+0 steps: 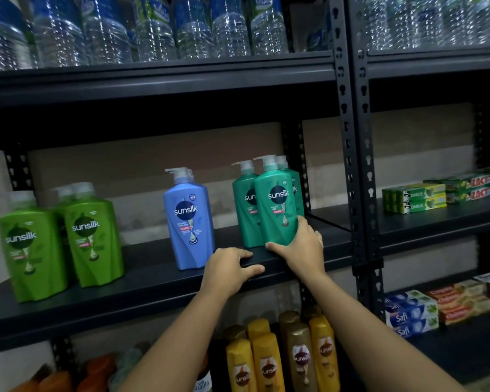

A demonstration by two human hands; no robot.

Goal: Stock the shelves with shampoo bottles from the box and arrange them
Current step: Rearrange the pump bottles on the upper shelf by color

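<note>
On middle shelf, upright teal Sunsilk pump bottle in right grip; left hand flat, loose.

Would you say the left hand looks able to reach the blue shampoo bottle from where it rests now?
Probably yes: the left hand rests on the shelf edge just right of the blue shampoo bottle, holding nothing, with nothing between them.

Teal shampoo bottles: four. Blue: two. Hands: two.

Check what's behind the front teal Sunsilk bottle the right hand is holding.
Behind the front teal bottle, two more teal pump bottles show: one back-left, one back-right. The right hand covers its base. Anything farther back is hidden.
</note>
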